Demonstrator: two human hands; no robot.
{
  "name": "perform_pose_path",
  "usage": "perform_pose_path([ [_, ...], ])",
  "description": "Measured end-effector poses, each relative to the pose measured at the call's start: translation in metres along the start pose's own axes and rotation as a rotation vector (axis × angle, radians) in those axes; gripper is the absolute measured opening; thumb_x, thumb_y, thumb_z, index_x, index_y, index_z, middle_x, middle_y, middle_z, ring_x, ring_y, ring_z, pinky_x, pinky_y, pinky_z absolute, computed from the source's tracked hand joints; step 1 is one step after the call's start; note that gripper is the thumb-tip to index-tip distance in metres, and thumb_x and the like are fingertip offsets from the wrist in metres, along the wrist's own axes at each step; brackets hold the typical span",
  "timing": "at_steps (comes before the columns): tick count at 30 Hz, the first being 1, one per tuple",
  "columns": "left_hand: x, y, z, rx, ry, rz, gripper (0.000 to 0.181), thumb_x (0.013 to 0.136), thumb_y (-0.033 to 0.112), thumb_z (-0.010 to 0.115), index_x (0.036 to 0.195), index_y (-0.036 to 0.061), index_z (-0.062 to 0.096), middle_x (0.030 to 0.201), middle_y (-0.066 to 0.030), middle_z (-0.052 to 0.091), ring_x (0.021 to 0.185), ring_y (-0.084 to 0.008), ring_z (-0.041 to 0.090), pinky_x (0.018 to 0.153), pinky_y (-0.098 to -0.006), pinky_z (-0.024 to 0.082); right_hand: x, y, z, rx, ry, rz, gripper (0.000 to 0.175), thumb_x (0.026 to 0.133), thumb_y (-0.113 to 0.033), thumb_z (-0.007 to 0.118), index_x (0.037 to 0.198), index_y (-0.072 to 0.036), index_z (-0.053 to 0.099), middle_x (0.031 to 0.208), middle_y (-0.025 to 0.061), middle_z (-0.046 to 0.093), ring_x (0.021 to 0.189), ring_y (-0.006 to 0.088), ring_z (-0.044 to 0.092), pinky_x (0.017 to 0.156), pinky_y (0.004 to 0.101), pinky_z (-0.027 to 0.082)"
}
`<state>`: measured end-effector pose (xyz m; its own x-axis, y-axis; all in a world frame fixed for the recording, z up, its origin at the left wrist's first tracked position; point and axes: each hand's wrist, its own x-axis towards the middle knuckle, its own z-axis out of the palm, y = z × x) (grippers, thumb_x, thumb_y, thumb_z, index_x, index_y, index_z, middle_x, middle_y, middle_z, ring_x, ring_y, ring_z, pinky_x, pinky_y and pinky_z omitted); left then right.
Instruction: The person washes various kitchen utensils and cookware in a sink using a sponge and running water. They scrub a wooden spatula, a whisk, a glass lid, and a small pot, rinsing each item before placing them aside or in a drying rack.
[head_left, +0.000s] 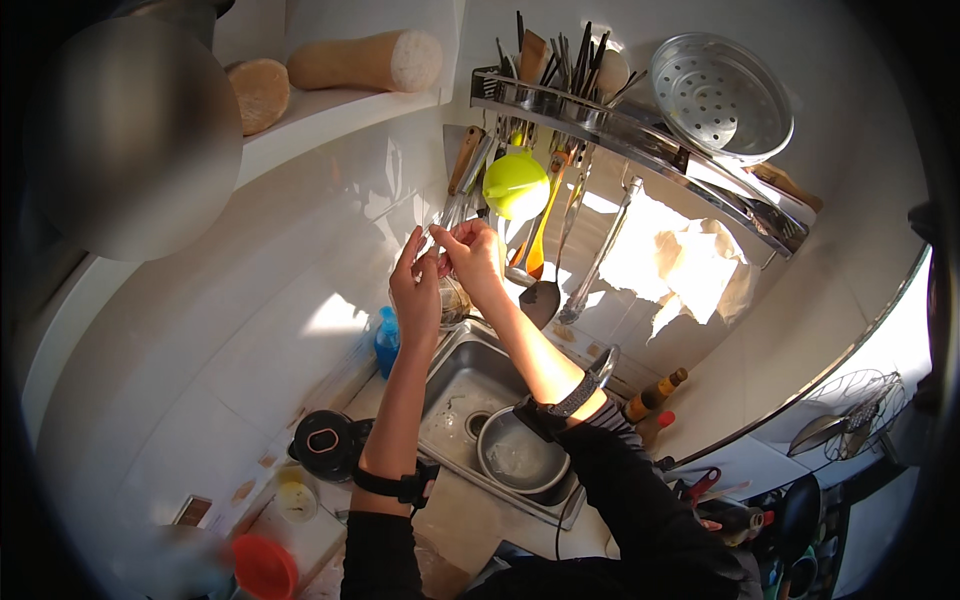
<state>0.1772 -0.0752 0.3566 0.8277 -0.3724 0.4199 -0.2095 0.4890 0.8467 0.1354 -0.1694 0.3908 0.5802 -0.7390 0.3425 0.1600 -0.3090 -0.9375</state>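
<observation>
Both my hands are raised in front of the tiled wall, above the far end of the steel sink (450, 367). My left hand (415, 289) has its fingers pointing up, and a thin clear item (427, 241) shows between them. Close against it, my right hand (478, 259) pinches at the same item with thumb and fingers. Its exact shape is too fine to make out. Just behind hang a green plastic funnel (516, 184), a wood-handled cleaver (465, 161) and a dark ladle (540, 300). A round metal basin (523, 451) sits in the sink.
A steel wall rack (555, 105) holds chopsticks and utensils; a perforated steamer tray (720, 97) leans above it. Cut squash (360, 61) lies on the upper left shelf. A blue pump bottle (387, 345), black appliance (322, 444), curved faucet (609, 364) and sauce bottle (654, 394) surround the sink.
</observation>
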Motion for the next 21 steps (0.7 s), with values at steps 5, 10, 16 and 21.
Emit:
perform_pose_path([
  [5,0.005,-0.006,0.002,-0.106,-0.028,-0.039,0.043,0.097,0.007,0.050,0.140,-0.0007,0.055,0.128,-0.0193,0.064,0.101,-0.0186,0.067,0.089,-0.0303,0.055,0.003,-0.004,0.001,-0.012,0.038,0.067,0.036,0.084,-0.022,0.082,0.081,0.000,0.053,0.065,0.0082,0.064,0.051,0.0143,0.063,0.046,0.0280,0.052],
  [10,0.009,-0.015,-0.001,-0.042,-0.035,-0.030,0.046,0.094,0.002,0.047,0.138,-0.0019,0.056,0.119,-0.0160,0.068,0.096,-0.0154,0.066,0.084,-0.0291,0.057,0.003,-0.006,-0.002,-0.088,0.055,0.124,0.039,0.083,-0.026,0.083,0.081,0.000,0.054,0.067,0.0081,0.065,0.053,0.0141,0.065,0.047,0.0284,0.052],
  [16,0.004,-0.019,0.002,-0.049,0.017,-0.178,0.041,0.098,0.007,0.055,0.138,-0.0007,0.057,0.108,-0.0106,0.068,0.091,-0.0124,0.064,0.079,-0.0284,0.057,-0.002,0.011,-0.010,-0.180,0.013,0.145,0.037,0.084,-0.029,0.082,0.086,-0.002,0.057,0.081,0.0065,0.067,0.069,0.0089,0.061,0.062,0.0258,0.053],
  [21,-0.016,-0.027,-0.005,0.014,-0.018,-0.453,0.043,0.101,0.014,0.057,0.143,0.0046,0.052,0.140,-0.0105,0.053,0.124,-0.0216,0.057,0.093,-0.0338,0.058,-0.015,0.051,-0.014,-0.266,0.082,0.032,0.046,0.085,-0.022,0.080,0.117,0.004,0.059,0.109,0.0110,0.067,0.095,0.0141,0.062,0.088,0.0298,0.052],
])
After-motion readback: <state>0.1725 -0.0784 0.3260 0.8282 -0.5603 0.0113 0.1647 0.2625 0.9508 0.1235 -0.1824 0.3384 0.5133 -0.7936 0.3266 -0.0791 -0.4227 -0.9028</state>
